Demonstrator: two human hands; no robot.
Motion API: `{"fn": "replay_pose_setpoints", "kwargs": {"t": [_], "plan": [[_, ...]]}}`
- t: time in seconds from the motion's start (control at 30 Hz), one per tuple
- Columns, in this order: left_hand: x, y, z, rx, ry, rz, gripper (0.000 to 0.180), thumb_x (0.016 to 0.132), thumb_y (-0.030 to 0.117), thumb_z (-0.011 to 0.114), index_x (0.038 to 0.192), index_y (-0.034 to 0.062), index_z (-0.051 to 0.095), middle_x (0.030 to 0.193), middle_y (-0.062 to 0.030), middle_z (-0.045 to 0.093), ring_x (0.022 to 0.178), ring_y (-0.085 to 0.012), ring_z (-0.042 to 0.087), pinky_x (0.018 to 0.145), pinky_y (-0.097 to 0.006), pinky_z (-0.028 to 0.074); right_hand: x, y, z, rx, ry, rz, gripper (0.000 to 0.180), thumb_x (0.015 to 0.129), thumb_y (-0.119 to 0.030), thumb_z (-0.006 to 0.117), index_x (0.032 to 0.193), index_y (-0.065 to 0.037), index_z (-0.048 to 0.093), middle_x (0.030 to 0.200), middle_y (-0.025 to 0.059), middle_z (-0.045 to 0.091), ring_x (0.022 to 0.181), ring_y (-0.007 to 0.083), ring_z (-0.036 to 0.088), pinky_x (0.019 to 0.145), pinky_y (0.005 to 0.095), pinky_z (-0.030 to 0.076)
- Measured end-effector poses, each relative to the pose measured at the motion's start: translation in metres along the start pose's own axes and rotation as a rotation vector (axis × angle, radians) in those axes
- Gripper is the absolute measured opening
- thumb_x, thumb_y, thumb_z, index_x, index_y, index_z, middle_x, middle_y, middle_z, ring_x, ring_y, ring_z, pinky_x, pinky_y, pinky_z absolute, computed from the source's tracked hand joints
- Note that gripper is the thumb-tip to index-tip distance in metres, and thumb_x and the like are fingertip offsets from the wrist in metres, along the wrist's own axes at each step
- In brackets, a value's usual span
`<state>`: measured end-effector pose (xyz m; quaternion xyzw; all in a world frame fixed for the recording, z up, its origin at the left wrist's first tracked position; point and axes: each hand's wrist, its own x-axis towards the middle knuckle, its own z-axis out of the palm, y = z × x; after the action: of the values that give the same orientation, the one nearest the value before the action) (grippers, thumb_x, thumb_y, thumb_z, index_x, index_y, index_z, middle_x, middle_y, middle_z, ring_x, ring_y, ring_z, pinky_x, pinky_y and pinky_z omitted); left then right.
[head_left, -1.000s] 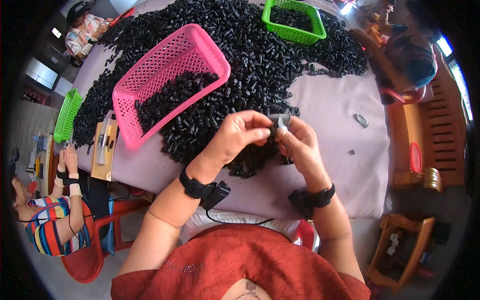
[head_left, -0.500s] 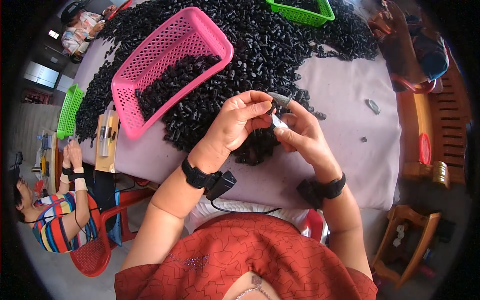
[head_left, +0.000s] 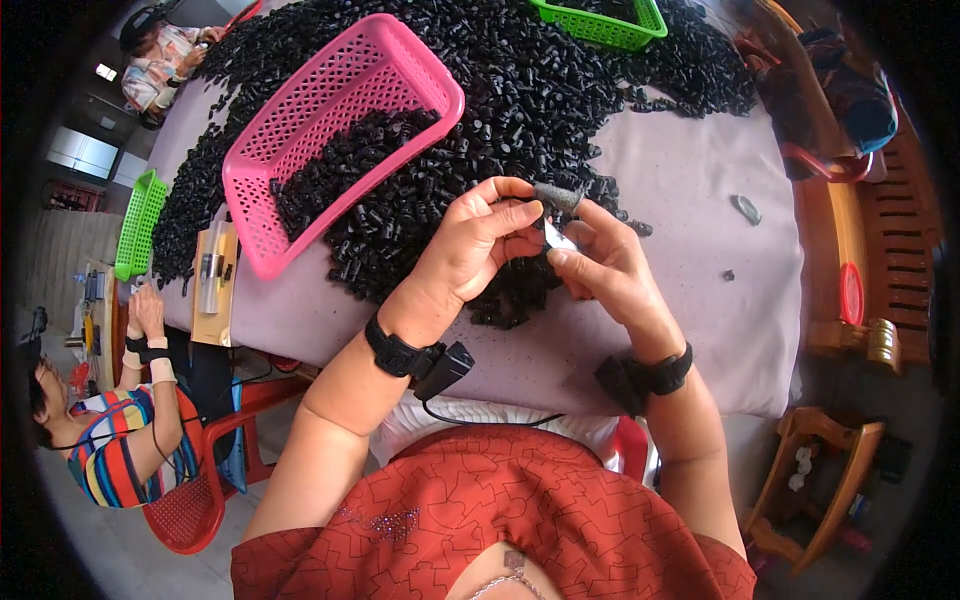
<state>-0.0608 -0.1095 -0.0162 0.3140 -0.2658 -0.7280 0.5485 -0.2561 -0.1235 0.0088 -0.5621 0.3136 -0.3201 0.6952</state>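
Note:
My left hand (head_left: 468, 240) pinches a small black part between thumb and forefinger, above the near edge of a heap of black cylindrical parts (head_left: 520, 110). Most of the pinched part is hidden by my fingers. My right hand (head_left: 618, 268) is closed on a small pale blade (head_left: 556, 238), its tip close against the left fingertips. The blade's handle, if it has one, is covered by the hand. A grey finger sleeve (head_left: 558, 197) covers the end of my right forefinger, which reaches over the part.
A pink basket (head_left: 350, 190) partly filled with black parts stands on the heap at left. Green baskets (head_left: 610, 30) stand at the far side and at left (head_left: 140, 225). A clear scrap (head_left: 746, 209) lies on the cloth-covered table (head_left: 700, 300). Other people sit around the table.
My right forefinger and the blade have shifted very slightly against the part. My left hand keeps its pinch, and the baskets stay where they were.

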Motion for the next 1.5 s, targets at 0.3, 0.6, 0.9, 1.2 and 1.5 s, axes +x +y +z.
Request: {"fn": "replay_pose_setpoints", "kwargs": {"t": [0.3,0.6,0.9,1.2,1.5], "plan": [[0.0011,-0.0012,0.0006,-0.049,-0.003,-0.067,0.033,0.088,0.006,0.066,0.118,0.0053,0.052,0.102,-0.007,0.064,0.086,-0.0152,0.066,0.078,-0.029,0.058,-0.0008,0.0006,0.0,-0.01,-0.02,-0.006,0.052,0.086,-0.012,0.07,0.135,-0.007,0.051,0.078,-0.0049,0.056,0.059,0.0022,0.046,0.049,0.0175,0.036],[0.0014,-0.0022,-0.0022,-0.058,-0.031,-0.077,0.03,0.09,0.007,0.063,0.118,0.0046,0.053,0.101,-0.0064,0.064,0.088,-0.0147,0.065,0.079,-0.03,0.057,-0.0004,-0.001,-0.0009,0.01,-0.018,0.011,0.049,0.087,-0.011,0.068,0.134,-0.008,0.053,0.078,-0.0058,0.056,0.058,0.0014,0.046,0.048,0.0172,0.036],[-0.0006,0.0008,-0.0008,-0.105,-0.088,-0.129,0.027,0.091,0.008,0.063,0.116,0.0066,0.055,0.095,-0.0055,0.065,0.076,-0.0115,0.066,0.068,-0.023,0.058,0.0018,0.0015,-0.0049,-0.004,-0.021,0.028,0.038,0.092,-0.012,0.064,0.128,-0.002,0.056,0.071,-0.0067,0.052,0.056,0.0013,0.042,0.047,0.0179,0.032],[0.0035,-0.0016,0.0009,-0.106,-0.001,-0.105,0.025,0.091,0.008,0.062,0.116,0.0073,0.056,0.096,-0.0051,0.066,0.071,-0.0111,0.066,0.066,-0.024,0.057,0.0005,0.0029,-0.0003,0.013,-0.065,-0.014,0.049,0.09,-0.011,0.065,0.137,-0.008,0.051,0.073,-0.0065,0.053,0.057,0.0013,0.042,0.048,0.0175,0.033],[0.0018,-0.0004,-0.0041,-0.091,-0.081,-0.147,0.026,0.091,0.009,0.063,0.116,0.0071,0.056,0.099,-0.0051,0.065,0.073,-0.0104,0.065,0.067,-0.023,0.057,0.0024,0.0011,-0.0055,0.022,-0.057,0.045,0.044,0.092,-0.012,0.062,0.135,-0.007,0.053,0.073,-0.0071,0.052,0.058,0.0007,0.043,0.049,0.0168,0.034]]}}
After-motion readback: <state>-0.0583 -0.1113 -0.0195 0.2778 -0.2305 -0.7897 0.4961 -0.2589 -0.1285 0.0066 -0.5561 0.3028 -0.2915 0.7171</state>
